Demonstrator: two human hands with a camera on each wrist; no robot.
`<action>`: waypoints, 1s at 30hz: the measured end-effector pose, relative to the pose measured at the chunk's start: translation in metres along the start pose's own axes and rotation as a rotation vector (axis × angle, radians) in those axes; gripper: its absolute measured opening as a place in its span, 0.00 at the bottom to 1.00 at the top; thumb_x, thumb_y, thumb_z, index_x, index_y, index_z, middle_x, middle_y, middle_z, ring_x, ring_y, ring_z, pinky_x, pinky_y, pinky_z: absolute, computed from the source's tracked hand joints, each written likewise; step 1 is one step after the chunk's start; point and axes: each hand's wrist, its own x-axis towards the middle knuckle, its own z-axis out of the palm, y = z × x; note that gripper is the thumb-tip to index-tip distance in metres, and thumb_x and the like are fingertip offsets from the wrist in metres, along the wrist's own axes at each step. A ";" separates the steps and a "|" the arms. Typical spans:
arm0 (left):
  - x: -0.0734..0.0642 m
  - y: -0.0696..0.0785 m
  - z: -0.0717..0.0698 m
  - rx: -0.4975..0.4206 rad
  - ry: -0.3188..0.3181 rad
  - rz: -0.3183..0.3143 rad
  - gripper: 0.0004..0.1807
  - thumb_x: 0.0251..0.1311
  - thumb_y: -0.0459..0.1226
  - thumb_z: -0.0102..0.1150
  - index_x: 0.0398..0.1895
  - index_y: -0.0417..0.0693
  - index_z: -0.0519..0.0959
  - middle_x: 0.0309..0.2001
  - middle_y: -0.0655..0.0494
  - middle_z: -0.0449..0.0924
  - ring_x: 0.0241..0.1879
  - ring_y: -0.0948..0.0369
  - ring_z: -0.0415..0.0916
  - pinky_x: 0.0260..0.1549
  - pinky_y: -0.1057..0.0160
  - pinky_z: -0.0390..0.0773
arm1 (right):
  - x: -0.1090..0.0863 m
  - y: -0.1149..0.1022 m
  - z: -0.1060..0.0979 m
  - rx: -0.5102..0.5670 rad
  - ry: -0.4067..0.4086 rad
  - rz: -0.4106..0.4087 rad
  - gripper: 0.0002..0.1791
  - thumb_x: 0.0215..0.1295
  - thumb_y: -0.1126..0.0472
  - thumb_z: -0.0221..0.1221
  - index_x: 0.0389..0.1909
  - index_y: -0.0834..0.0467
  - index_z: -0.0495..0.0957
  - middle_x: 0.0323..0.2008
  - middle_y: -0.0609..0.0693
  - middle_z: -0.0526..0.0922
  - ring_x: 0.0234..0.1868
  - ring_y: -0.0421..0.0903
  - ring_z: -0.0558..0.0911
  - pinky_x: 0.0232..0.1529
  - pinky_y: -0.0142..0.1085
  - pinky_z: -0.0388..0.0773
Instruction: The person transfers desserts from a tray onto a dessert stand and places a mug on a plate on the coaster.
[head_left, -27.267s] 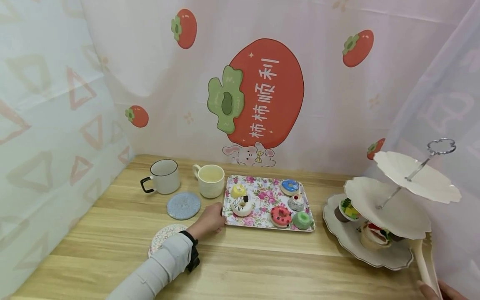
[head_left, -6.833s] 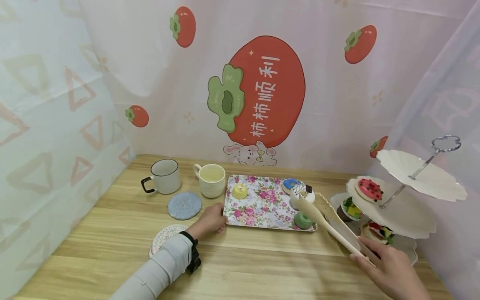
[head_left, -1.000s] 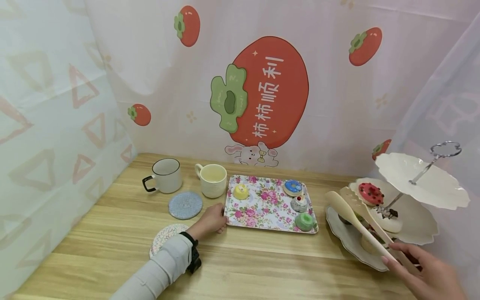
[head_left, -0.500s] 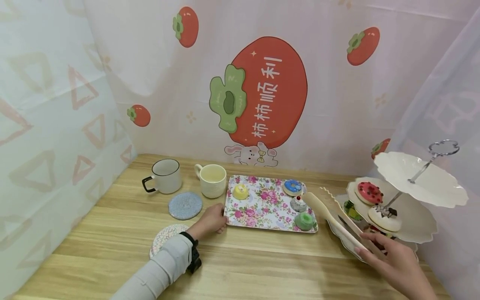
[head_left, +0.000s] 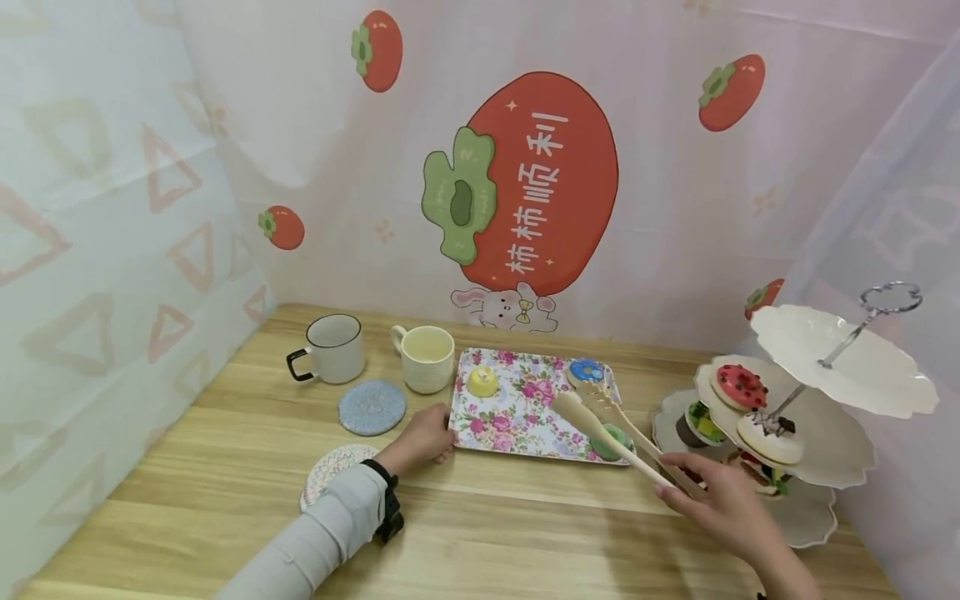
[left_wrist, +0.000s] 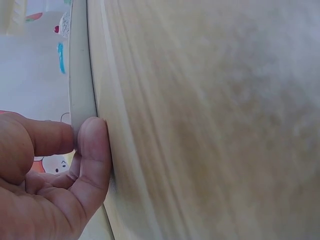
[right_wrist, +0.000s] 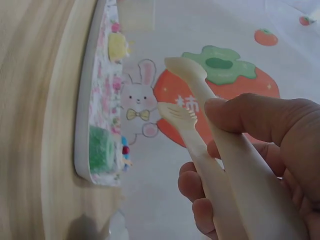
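Note:
My left hand (head_left: 420, 437) pinches the left rim of a floral tray (head_left: 517, 417), thumb and fingers on its edge (left_wrist: 82, 95). In my right hand (head_left: 716, 500) are cream-coloured tongs (head_left: 588, 421), their tips parted over the tray's right part. Beneath the tongs is a green toy cake (right_wrist: 101, 150); a cherry-topped cake (left_wrist: 65, 25) is mostly hidden behind them in the head view. A blue donut (head_left: 585, 367) lies at the tray's back right, a yellow cake (head_left: 482, 381) at its left. A red donut (head_left: 738, 386) and a white donut (head_left: 771, 437) sit on the stand's middle tier.
The three-tier stand (head_left: 825, 467) rises at the right, its bottom tier bearing a fruit cup (head_left: 705, 423) and a filled tart (head_left: 761, 475). A black-handled mug (head_left: 335, 350), a cream mug (head_left: 427, 360), a blue coaster (head_left: 371, 407) and a patterned coaster (head_left: 333, 467) stand left.
Since the first frame, the red and white donuts have moved from tray to middle tier. Over the last second the tongs swing left from the stand to above the tray. The left hand stays put.

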 end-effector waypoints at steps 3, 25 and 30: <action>-0.001 0.000 0.000 -0.001 -0.003 -0.001 0.07 0.60 0.25 0.48 0.41 0.33 0.69 0.21 0.46 0.74 0.18 0.58 0.73 0.14 0.64 0.75 | 0.006 -0.003 0.007 0.029 -0.048 -0.007 0.20 0.49 0.57 0.70 0.44 0.59 0.80 0.25 0.43 0.78 0.18 0.36 0.65 0.17 0.30 0.62; 0.000 0.000 0.000 0.017 -0.012 0.018 0.05 0.60 0.25 0.49 0.39 0.34 0.69 0.20 0.47 0.73 0.16 0.59 0.71 0.14 0.65 0.74 | 0.062 -0.020 0.053 -0.006 -0.171 -0.153 0.17 0.53 0.62 0.67 0.43 0.65 0.79 0.35 0.57 0.82 0.31 0.49 0.80 0.28 0.40 0.76; 0.001 -0.001 0.000 0.024 -0.002 0.012 0.06 0.60 0.26 0.49 0.40 0.34 0.69 0.21 0.47 0.74 0.17 0.59 0.71 0.14 0.64 0.75 | 0.076 -0.022 0.059 -0.039 -0.185 -0.159 0.18 0.54 0.61 0.66 0.44 0.66 0.79 0.38 0.58 0.82 0.34 0.52 0.81 0.33 0.45 0.77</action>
